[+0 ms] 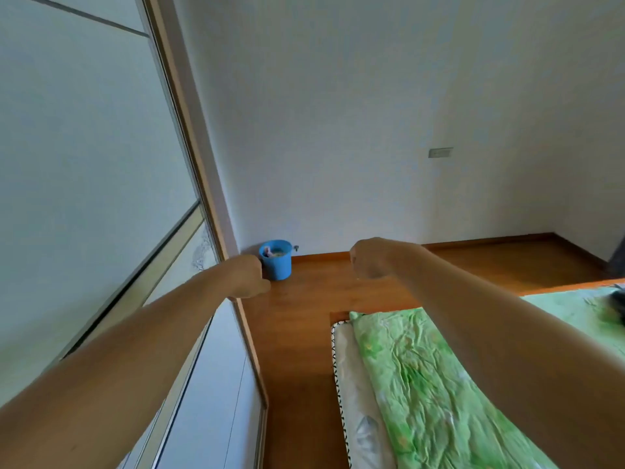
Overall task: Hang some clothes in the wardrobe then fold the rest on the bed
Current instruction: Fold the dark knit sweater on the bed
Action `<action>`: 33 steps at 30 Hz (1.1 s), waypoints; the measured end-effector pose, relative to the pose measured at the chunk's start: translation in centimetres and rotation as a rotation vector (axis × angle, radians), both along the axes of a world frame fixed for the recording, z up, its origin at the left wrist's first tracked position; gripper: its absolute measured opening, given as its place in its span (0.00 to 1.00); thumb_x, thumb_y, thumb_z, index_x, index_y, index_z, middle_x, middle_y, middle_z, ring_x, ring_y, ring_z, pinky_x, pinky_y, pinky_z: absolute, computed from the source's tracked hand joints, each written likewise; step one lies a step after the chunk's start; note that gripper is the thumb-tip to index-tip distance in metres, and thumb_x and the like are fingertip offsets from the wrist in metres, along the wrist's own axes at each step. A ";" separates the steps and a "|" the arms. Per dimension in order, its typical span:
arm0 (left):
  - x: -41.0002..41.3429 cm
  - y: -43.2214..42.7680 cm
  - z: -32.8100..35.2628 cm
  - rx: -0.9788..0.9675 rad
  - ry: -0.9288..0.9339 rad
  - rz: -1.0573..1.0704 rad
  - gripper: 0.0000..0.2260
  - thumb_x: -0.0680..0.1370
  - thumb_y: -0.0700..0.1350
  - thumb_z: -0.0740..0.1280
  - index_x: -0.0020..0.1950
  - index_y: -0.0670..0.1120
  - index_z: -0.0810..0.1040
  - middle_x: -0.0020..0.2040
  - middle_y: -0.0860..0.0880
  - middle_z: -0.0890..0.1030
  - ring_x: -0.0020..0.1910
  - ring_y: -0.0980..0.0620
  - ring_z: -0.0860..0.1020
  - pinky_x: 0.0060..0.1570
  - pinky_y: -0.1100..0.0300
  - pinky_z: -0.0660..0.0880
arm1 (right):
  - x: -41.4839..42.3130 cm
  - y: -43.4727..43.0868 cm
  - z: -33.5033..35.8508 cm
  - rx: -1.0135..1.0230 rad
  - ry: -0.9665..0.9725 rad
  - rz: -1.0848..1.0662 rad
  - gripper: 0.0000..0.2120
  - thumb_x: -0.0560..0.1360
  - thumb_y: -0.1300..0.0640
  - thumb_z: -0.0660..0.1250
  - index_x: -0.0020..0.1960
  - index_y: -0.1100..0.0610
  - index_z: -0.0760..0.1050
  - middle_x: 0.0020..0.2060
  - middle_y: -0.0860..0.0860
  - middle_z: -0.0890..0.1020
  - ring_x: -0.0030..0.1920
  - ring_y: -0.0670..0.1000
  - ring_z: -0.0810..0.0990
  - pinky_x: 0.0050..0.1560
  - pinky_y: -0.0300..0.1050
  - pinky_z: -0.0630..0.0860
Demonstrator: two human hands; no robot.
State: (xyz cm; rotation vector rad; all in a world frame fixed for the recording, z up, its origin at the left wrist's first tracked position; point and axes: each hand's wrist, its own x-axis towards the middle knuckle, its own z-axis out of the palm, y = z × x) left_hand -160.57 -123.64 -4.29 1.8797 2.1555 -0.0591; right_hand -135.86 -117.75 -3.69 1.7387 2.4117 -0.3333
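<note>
White-walled bedroom, brown wooden floor: the pale sliding-door wardrobe (84, 147) stands beside the left hand (248, 275), looking closed. The bed with crumpled green floral sheet (422, 384) lies under the right forearm. Left hand and right hand (370, 258) are curled fists holding nothing. No clothes plainly show, so hanging seems unstarted; next, fetch garments and slide a door. A blue plastic bucket (275, 260) sits just beyond the left hand

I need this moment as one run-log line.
left hand: curled, empty | right hand: curled, empty | blue bucket: floor, by wardrobe | bed: green sheet
</note>
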 end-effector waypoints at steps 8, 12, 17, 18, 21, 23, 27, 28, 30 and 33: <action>-2.2 16.5 -1.0 -0.005 0.030 -0.032 0.13 0.78 0.49 0.63 0.38 0.42 0.76 0.30 0.49 0.70 0.28 0.51 0.72 0.29 0.59 0.66 | -0.8 16.5 -1.6 0.005 -0.060 -0.060 0.17 0.81 0.53 0.63 0.67 0.59 0.73 0.59 0.54 0.79 0.54 0.55 0.78 0.55 0.47 0.75; -3.1 24.0 -1.6 -0.032 -0.013 -0.045 0.18 0.78 0.50 0.63 0.54 0.34 0.76 0.32 0.49 0.70 0.31 0.50 0.72 0.32 0.58 0.69 | -1.8 23.2 -2.5 -0.026 -0.063 -0.094 0.15 0.80 0.54 0.63 0.64 0.58 0.75 0.53 0.51 0.79 0.53 0.53 0.79 0.52 0.46 0.76; -3.2 33.6 -3.6 -0.051 -0.008 -0.094 0.12 0.78 0.48 0.63 0.40 0.42 0.76 0.32 0.48 0.69 0.32 0.50 0.70 0.32 0.58 0.66 | -2.6 30.8 -3.3 -0.061 -0.076 -0.133 0.15 0.80 0.51 0.62 0.62 0.58 0.75 0.51 0.52 0.80 0.51 0.53 0.80 0.51 0.45 0.77; -3.1 35.4 -3.9 -0.066 -0.006 -0.109 0.13 0.79 0.48 0.62 0.45 0.39 0.78 0.33 0.48 0.70 0.33 0.51 0.71 0.33 0.58 0.66 | -2.6 32.2 -3.4 -0.066 -0.075 -0.146 0.15 0.80 0.51 0.61 0.62 0.59 0.75 0.51 0.52 0.79 0.51 0.53 0.80 0.48 0.45 0.76; -2.3 40.5 -4.2 -0.097 0.022 -0.155 0.16 0.80 0.48 0.62 0.55 0.36 0.78 0.34 0.49 0.71 0.34 0.52 0.71 0.33 0.59 0.66 | -2.2 36.1 -3.7 -0.083 -0.062 -0.195 0.16 0.79 0.53 0.60 0.63 0.59 0.73 0.51 0.53 0.78 0.48 0.53 0.78 0.43 0.44 0.73; -1.4 44.0 -4.3 -0.100 0.038 -0.191 0.16 0.79 0.49 0.62 0.55 0.37 0.79 0.34 0.48 0.72 0.32 0.52 0.71 0.32 0.59 0.66 | -2.0 38.9 -4.1 -0.084 -0.041 -0.224 0.16 0.78 0.53 0.61 0.63 0.59 0.73 0.49 0.53 0.78 0.45 0.52 0.78 0.42 0.44 0.74; 0.6 51.6 -5.6 -0.105 0.026 -0.253 0.14 0.80 0.48 0.61 0.58 0.40 0.79 0.42 0.44 0.78 0.42 0.48 0.78 0.38 0.59 0.68 | -1.6 45.3 -5.0 -0.044 0.015 -0.261 0.16 0.77 0.49 0.67 0.60 0.58 0.77 0.50 0.54 0.79 0.47 0.55 0.75 0.51 0.50 0.75; 1.0 53.5 -6.0 -0.114 0.030 -0.260 0.14 0.80 0.48 0.61 0.59 0.40 0.79 0.43 0.44 0.78 0.44 0.47 0.78 0.40 0.59 0.69 | -1.5 46.9 -5.3 -0.044 0.016 -0.273 0.15 0.77 0.49 0.68 0.59 0.57 0.77 0.48 0.54 0.78 0.47 0.56 0.75 0.50 0.50 0.74; 1.4 57.3 -6.8 -0.132 0.043 -0.261 0.16 0.80 0.47 0.61 0.61 0.38 0.78 0.45 0.42 0.80 0.45 0.45 0.79 0.44 0.54 0.74 | -1.1 50.6 -6.0 -0.056 0.022 -0.291 0.16 0.77 0.49 0.67 0.59 0.57 0.77 0.50 0.55 0.78 0.48 0.56 0.75 0.50 0.50 0.73; 1.4 63.7 -7.6 -0.150 0.051 -0.259 0.19 0.80 0.48 0.62 0.63 0.34 0.76 0.55 0.36 0.80 0.52 0.39 0.81 0.52 0.50 0.77 | -0.7 57.1 -7.6 -0.073 0.028 -0.308 0.18 0.77 0.50 0.67 0.63 0.57 0.77 0.55 0.57 0.80 0.53 0.58 0.78 0.51 0.50 0.73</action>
